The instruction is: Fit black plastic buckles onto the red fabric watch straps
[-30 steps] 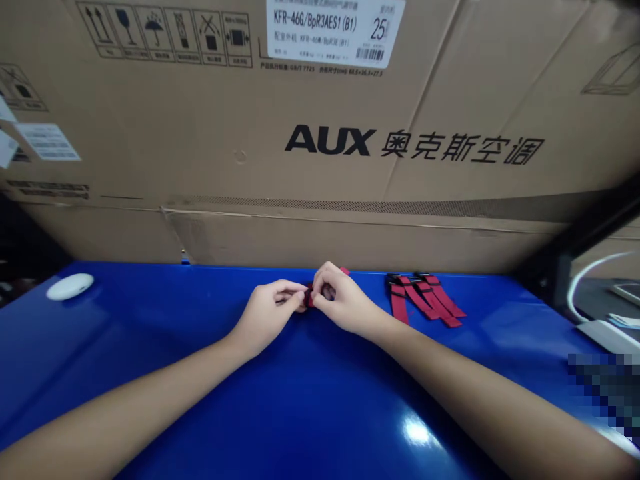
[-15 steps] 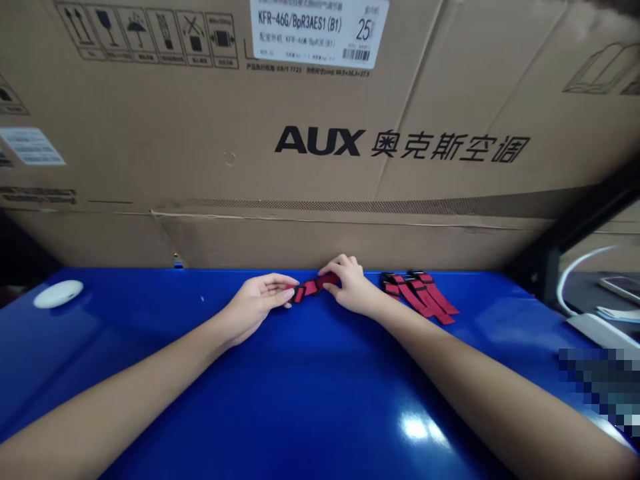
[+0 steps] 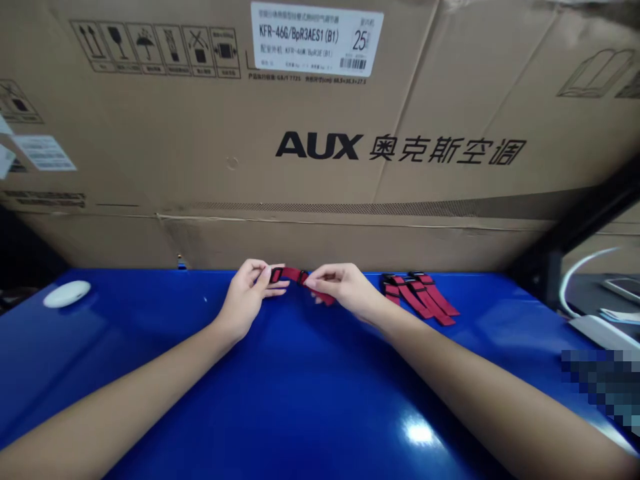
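A red strap [image 3: 291,274] with black buckles is stretched between my two hands, just above the back part of the blue table [image 3: 280,400]. My left hand [image 3: 246,293] pinches its left end by a black buckle, thumb against fingers. Fingertips of my right hand [image 3: 343,287] grip the strap near a second black buckle, and a red tail hangs below them. To the right of my right hand, several red straps [image 3: 425,297] with black buckles lie side by side on the table.
Behind the table stands a large cardboard box [image 3: 200,147]. A white oval object [image 3: 67,294] lies at the far left. On the right are a black metal post [image 3: 550,267], a white device [image 3: 603,331] with a cable, and a phone-like object [image 3: 623,288].
My left hand has moved slightly left and up, and the strap is more spread out between my hands. My right hand has turned, with the strap's tail now showing below its fingers.
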### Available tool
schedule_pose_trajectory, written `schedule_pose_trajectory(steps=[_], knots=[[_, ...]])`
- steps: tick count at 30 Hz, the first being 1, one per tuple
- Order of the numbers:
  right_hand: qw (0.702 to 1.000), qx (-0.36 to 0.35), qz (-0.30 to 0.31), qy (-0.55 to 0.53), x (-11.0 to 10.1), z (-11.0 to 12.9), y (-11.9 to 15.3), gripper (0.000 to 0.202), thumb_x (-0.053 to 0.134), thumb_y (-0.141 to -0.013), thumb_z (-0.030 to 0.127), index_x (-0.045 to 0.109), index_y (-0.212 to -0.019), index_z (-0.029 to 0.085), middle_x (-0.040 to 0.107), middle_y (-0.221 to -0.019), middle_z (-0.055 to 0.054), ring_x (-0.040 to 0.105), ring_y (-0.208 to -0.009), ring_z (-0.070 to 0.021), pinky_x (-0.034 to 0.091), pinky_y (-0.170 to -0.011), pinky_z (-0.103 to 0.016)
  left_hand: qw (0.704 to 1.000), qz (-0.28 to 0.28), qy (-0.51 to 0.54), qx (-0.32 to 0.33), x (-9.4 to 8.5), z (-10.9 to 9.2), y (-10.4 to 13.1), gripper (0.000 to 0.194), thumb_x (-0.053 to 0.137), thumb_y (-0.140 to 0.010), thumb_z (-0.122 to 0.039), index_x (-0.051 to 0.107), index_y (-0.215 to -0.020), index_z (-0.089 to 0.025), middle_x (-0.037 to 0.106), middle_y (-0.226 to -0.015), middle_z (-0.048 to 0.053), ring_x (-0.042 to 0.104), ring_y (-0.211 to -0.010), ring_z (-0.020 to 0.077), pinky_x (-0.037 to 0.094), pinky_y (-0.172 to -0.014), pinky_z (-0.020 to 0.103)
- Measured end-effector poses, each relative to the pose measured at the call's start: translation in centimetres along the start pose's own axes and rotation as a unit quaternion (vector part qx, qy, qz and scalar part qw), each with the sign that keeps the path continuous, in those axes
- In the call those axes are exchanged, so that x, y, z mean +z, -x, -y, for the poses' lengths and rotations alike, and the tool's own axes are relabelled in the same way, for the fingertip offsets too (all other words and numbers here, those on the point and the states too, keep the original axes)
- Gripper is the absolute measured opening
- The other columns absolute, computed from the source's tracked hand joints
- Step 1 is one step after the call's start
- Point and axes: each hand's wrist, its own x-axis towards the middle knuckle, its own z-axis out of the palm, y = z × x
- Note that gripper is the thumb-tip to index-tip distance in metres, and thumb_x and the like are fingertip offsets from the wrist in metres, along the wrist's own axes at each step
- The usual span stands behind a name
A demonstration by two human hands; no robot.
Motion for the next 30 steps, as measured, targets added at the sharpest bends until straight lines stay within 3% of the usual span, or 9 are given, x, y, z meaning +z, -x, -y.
schedule_pose_trajectory(steps=[3,5,9,13,21,30], knots=[[0.988,0.009,0.075,-0.137,0.8,0.5,0.4,0.032,0.07,-0.07,0.03,0.07,-0.099,0.015,0.071,-0.086,-0.007,0.065,-0.079,-0.0177,0.049,-0.076,-0.032,0.999,0.019,0.025,0.008,0.5,-0.3,0.4,0.03,0.075,-0.077,-0.038,0.058,-0.089,-0.017,0.071,-0.107,0.011,0.068,-0.097,0.0223,0.052,-0.088,0.037],[0.988,0.007,0.091,-0.127,1.1,0.4,0.5,0.039,0.074,-0.066,0.027,0.07,-0.103,0.016,0.071,-0.086,-0.005,0.065,-0.079,-0.0172,0.048,-0.078,-0.033,0.999,0.02,0.046,-0.013,0.8,-0.5,0.6,0.028,0.077,-0.075,-0.035,0.062,-0.089,-0.015,0.072,-0.107,0.012,0.066,-0.103,0.0221,0.05,-0.093,0.036],[0.997,-0.049,0.038,0.041,1.4,0.0,0.4,0.021,0.071,-0.076,0.037,0.071,-0.084,0.017,0.063,-0.072,-0.001,0.057,-0.067,-0.0133,0.045,-0.067,-0.029,0.995,0.019,0.086,-0.056,1.3,-0.5,1.1,0.027,0.079,-0.073,-0.032,0.066,-0.089,-0.014,0.072,-0.107,0.011,0.066,-0.1,0.0216,0.049,-0.093,0.038],[0.982,-0.108,0.016,0.152,1.8,-0.2,0.6,0.024,0.058,-0.089,0.036,0.068,-0.077,0.018,0.061,-0.075,-0.001,0.053,-0.068,-0.0125,0.041,-0.065,-0.026,0.995,-0.004,0.084,-0.061,1.6,-0.4,1.5,0.026,0.08,-0.071,-0.03,0.067,-0.086,-0.014,0.073,-0.101,0.01,0.066,-0.098,0.0205,0.05,-0.092,0.036],[0.976,-0.141,-0.021,0.164,2.8,-0.1,1.3,0.028,0.051,-0.093,0.033,0.056,-0.07,0.018,0.055,-0.075,-0.001,0.05,-0.067,-0.0124,0.039,-0.065,-0.026,0.996,0.003,0.068,-0.054,1.9,0.5,2.2,0.027,0.078,-0.073,-0.032,0.072,-0.094,-0.015,0.073,-0.103,0.01,0.066,-0.101,0.0213,0.047,-0.098,0.037],[0.981,-0.144,-0.063,0.112,3.7,-0.7,1.5,0.03,0.05,-0.093,0.036,0.052,-0.069,0.019,0.051,-0.073,0.0,0.047,-0.067,-0.0131,0.039,-0.064,-0.027,0.999,-0.004,0.009,-0.031,2.2,0.7,2.7,0.028,0.076,-0.075,-0.036,0.075,-0.097,-0.018,0.073,-0.105,0.008,0.065,-0.099,0.0217,0.049,-0.092,0.035]])
